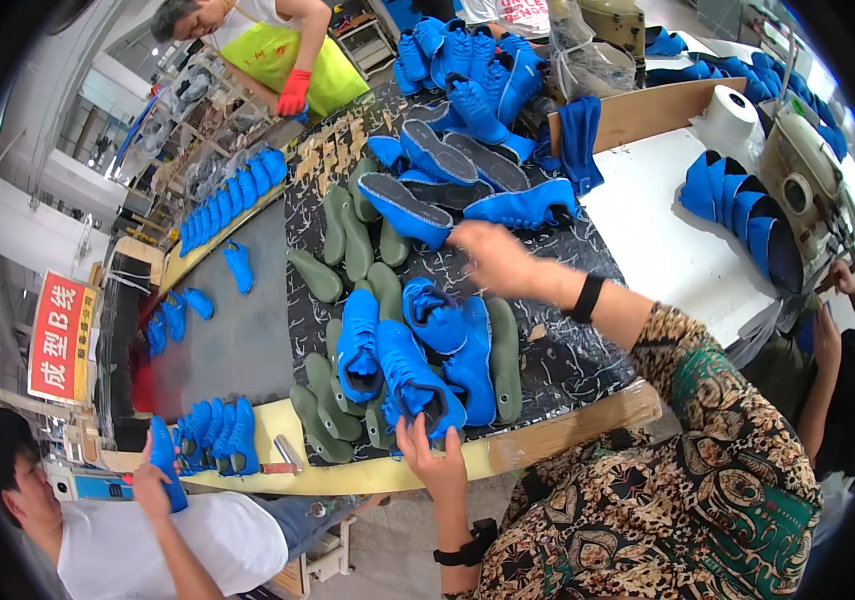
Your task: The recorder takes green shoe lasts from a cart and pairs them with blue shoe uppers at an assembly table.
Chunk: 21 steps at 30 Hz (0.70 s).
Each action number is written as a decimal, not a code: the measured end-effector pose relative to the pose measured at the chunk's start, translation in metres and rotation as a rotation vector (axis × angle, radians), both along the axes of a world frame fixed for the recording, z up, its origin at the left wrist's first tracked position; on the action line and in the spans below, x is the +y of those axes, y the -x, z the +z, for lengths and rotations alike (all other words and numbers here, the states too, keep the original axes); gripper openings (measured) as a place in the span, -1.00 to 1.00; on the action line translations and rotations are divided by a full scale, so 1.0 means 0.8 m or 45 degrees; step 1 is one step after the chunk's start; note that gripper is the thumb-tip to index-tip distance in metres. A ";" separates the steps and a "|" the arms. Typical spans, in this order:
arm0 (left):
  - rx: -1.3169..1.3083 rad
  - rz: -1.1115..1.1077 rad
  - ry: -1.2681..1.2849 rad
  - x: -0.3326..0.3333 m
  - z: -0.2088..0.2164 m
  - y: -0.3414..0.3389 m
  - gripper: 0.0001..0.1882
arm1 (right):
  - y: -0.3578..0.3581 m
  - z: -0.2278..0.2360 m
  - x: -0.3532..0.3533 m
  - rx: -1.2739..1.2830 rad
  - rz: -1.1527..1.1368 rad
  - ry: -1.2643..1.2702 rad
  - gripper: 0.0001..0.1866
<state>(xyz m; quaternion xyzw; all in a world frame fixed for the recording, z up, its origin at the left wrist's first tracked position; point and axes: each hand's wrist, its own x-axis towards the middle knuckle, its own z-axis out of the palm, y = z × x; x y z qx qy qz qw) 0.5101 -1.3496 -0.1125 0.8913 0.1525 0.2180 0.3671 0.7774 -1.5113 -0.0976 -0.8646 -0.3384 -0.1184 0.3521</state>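
Observation:
My left hand [433, 455] is at the near edge of the table, its fingers closed on the heel end of a blue shoe [403, 358]. More blue shoes, one upright shoe [436, 315] among them, stand close around it. My right hand [493, 258] is smeared by motion, so its fingers cannot be made out. It is nearest to a blue shoe upper with a dark grey sole [406, 208] lying at the edge of a heap. Green shoe lasts [356, 240] lie left of the heap, and several more lie under and beside the near shoes.
A piled heap of blue shoes [478, 100] covers the table's far end. To the right, nested blue uppers [743, 215] rest on a white table beside a thread cone [730, 115]. Left is a grey belt [223, 345] with shoes. Co-workers stand far left and near left; a hammer [286, 455] lies nearby.

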 end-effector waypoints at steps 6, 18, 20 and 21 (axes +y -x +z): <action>-0.142 0.025 -0.130 0.013 -0.007 -0.001 -0.67 | -0.110 -0.072 -0.123 -0.227 -0.520 0.772 -0.26; -0.039 0.050 -0.178 0.019 -0.006 0.002 -0.42 | -0.001 -0.077 -0.187 0.838 -0.191 0.332 -0.51; -0.028 0.010 -0.164 0.023 -0.009 0.012 -0.41 | 0.070 -0.105 -0.184 1.479 0.075 0.004 -0.64; -0.020 -0.018 -0.151 0.025 -0.011 0.016 -0.40 | 0.105 -0.100 -0.167 1.422 0.151 0.014 -0.64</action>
